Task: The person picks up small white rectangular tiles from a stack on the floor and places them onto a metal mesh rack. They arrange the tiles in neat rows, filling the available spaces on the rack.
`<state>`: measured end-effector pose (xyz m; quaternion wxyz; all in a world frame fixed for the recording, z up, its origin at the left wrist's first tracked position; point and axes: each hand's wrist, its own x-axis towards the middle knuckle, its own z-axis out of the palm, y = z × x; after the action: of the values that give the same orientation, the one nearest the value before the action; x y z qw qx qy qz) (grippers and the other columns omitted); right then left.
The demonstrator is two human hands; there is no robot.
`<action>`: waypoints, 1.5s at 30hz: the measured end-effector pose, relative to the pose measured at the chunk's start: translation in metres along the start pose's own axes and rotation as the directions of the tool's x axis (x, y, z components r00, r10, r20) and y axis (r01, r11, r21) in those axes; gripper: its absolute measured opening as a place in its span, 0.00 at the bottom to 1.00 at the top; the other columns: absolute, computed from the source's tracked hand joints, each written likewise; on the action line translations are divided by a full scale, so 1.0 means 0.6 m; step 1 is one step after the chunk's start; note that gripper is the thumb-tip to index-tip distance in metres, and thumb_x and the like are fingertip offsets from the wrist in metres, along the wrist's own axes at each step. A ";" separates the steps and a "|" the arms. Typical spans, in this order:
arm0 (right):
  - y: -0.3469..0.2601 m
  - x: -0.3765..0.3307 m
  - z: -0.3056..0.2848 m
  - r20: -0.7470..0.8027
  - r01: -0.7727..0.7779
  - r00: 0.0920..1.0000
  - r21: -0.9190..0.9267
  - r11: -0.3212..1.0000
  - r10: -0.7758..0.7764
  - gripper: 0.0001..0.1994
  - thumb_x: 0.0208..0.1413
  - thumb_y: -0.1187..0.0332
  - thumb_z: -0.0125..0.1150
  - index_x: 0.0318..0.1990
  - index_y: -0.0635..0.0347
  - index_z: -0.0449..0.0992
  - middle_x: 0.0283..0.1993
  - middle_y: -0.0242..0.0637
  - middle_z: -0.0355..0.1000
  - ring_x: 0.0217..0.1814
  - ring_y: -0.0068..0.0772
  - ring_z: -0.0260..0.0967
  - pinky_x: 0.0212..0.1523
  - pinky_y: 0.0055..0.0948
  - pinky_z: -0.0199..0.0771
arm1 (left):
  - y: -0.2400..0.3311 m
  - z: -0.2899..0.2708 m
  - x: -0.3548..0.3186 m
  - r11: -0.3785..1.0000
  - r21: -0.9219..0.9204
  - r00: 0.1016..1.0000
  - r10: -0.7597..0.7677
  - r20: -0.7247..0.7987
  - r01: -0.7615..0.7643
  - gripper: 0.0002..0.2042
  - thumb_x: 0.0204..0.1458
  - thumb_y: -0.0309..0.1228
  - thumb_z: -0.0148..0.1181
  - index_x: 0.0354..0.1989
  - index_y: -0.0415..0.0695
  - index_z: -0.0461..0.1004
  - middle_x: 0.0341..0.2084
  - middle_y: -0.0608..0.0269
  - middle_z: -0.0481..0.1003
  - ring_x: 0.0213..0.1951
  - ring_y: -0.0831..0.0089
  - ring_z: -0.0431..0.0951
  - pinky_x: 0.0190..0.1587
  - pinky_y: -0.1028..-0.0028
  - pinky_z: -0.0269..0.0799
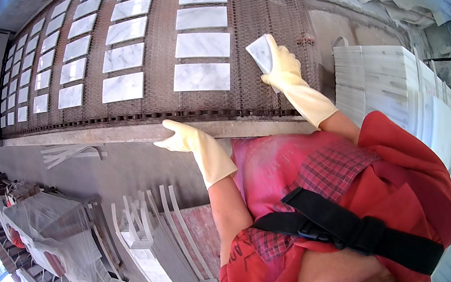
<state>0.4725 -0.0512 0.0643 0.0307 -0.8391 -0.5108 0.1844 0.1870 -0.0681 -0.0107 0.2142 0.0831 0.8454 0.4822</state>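
My right hand (285, 68), in a cream rubber glove, grips a white marble tile (259, 54) above the right part of a brown mesh conveyor belt (156, 57). The tile is tilted, its face turned to the left. My left hand (182, 137), gloved the same way, is at the belt's near edge with thumb and fingers apart and nothing in it. Closest to the hands on the belt lies a flat grey-veined marble tile (202, 77). Several more such tiles lie in spaced rows, running off to the far left.
A metal rail (111, 129) runs along the belt's near side. Stacked pale slabs (376, 78) stand at the right. Behind on the left are a stack of long white stone strips (167, 274) and a plastic-wrapped stack (60, 232).
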 end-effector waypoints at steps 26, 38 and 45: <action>0.175 0.006 -0.033 0.321 0.760 0.635 -0.096 0.643 -0.703 0.65 0.38 0.71 0.84 0.87 0.39 0.51 0.76 0.52 0.67 0.65 0.59 0.77 0.67 0.52 0.78 | -0.005 0.000 -0.011 0.999 0.033 0.999 -0.006 -0.032 0.007 0.48 0.65 0.49 0.61 0.84 0.31 0.48 0.83 0.39 0.53 0.77 0.46 0.64 0.80 0.56 0.61; 0.177 0.048 -0.066 0.310 0.730 0.594 0.179 0.659 -0.742 0.63 0.35 0.70 0.85 0.85 0.41 0.56 0.73 0.50 0.72 0.70 0.60 0.73 0.73 0.51 0.74 | 0.022 -0.001 -0.042 0.999 0.023 0.999 -0.026 -0.023 0.027 0.47 0.65 0.49 0.59 0.84 0.32 0.48 0.83 0.40 0.55 0.78 0.47 0.64 0.80 0.57 0.60; 0.170 0.126 -0.075 0.188 0.727 0.666 0.052 0.684 -0.722 0.63 0.37 0.68 0.87 0.85 0.40 0.55 0.75 0.48 0.69 0.70 0.60 0.73 0.73 0.52 0.73 | -0.008 0.003 -0.021 0.996 0.081 0.998 -0.022 -0.059 0.027 0.48 0.64 0.51 0.59 0.85 0.34 0.48 0.83 0.41 0.53 0.78 0.48 0.64 0.81 0.57 0.59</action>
<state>0.6051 -0.0279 0.0606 0.0401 -0.5455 -0.8048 0.2307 0.1995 -0.0734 -0.0118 0.1918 0.0674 0.8713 0.4467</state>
